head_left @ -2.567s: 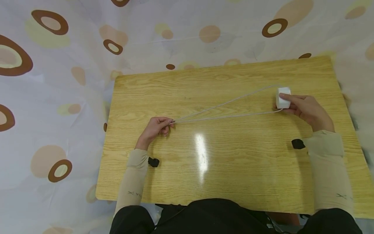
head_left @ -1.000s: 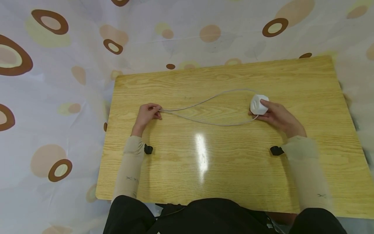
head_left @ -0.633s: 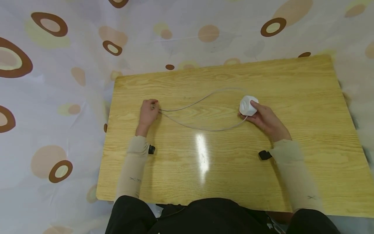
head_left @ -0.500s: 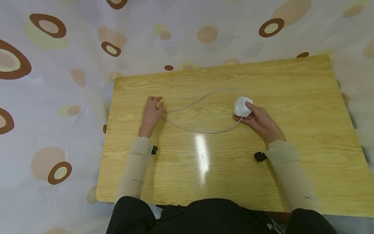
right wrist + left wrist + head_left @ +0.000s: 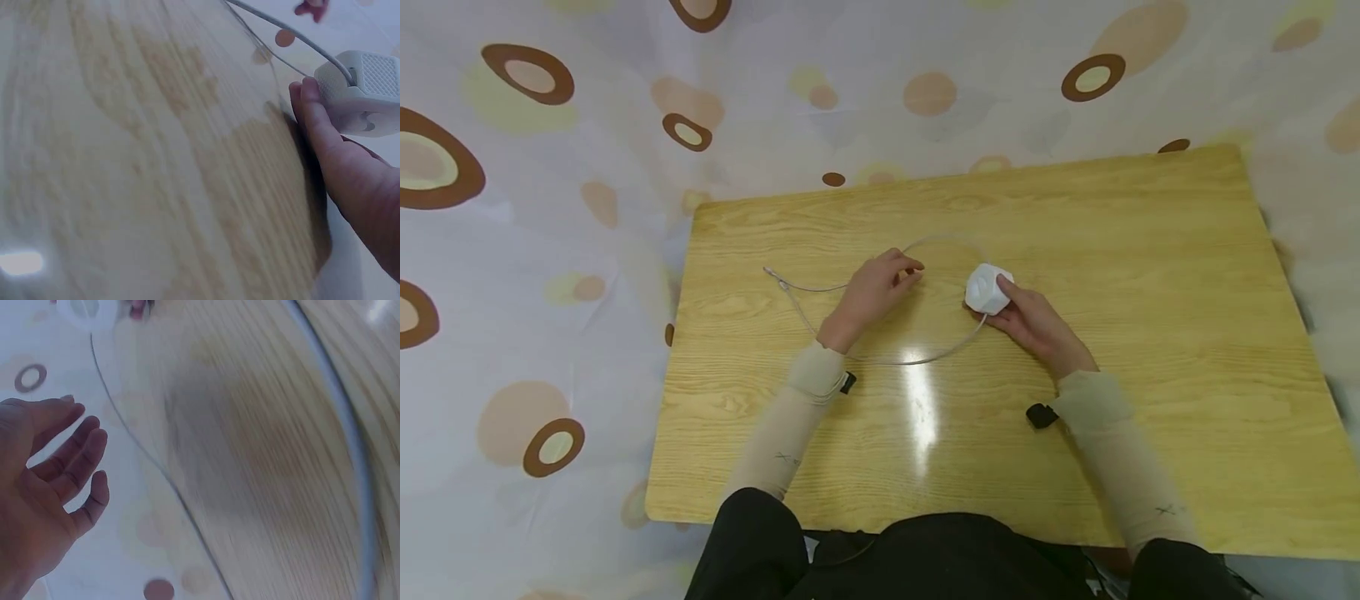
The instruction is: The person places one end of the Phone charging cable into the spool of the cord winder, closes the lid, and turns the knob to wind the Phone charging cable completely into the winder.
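Observation:
My right hand [image 5: 1037, 329] holds a small white many-sided block [image 5: 987, 289] between thumb and fingers, over the middle of the table. In the right wrist view the block [image 5: 369, 94] shows a finely textured face, with a cable running into it. A thin pale cable [image 5: 917, 362] leaves the block on two sides, making a wide loop whose ends [image 5: 780, 280] lie together on the left of the table. Above this loop hovers my left hand [image 5: 872, 292], to the left of the block. In the left wrist view its relaxed fingers [image 5: 78, 456] hold nothing, and cable passes beside them.
A wood-grain table [image 5: 1150, 250] spans the view, with a bright glare streak near its middle. Behind and to the left hangs a patterned cloth [image 5: 625, 333]. Black wrist cameras [image 5: 1041, 415] stick out from both sleeves.
My left hand has let go of the cable ends at the left and moved right, toward the block. My right hand has carried the block leftward, and the cable has slackened into a wider loop.

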`<action>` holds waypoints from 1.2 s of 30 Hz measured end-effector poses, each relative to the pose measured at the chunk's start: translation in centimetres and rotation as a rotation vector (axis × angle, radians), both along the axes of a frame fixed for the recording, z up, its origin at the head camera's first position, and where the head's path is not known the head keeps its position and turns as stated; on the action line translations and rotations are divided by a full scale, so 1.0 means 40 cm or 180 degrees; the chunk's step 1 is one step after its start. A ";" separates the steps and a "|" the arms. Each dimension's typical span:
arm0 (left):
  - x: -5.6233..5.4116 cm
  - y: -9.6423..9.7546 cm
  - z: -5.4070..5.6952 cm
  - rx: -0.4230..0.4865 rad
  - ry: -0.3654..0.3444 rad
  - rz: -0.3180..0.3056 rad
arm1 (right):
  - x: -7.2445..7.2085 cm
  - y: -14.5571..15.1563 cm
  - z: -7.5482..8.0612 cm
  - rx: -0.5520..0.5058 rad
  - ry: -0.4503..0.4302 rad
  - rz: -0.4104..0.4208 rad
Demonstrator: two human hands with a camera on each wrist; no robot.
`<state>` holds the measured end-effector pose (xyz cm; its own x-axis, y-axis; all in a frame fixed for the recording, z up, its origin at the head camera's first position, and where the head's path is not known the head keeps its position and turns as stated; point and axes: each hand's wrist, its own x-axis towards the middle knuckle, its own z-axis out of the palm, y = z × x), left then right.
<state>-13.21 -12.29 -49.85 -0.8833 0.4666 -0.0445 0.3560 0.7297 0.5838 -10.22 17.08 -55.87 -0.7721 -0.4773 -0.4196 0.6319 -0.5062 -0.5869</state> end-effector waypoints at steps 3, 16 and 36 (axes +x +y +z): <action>0.005 0.048 -0.009 -0.0015 0.0150 -0.0352 | 0.007 -0.010 -0.007 -0.0064 0.0038 0.0079; -0.002 0.097 -0.051 -0.0022 0.0435 -0.0727 | 0.002 -0.060 0.010 0.0672 0.0442 0.0495; -0.003 0.072 -0.083 0.0011 0.0345 -0.0419 | -0.003 -0.112 0.058 0.1982 0.0788 0.0682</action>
<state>-13.32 -9.43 -53.18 -0.8141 0.5786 0.0494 0.5094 0.6706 0.5392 -10.33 12.60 -53.54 -0.7960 -0.3575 -0.4884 0.4906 0.0914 -0.8666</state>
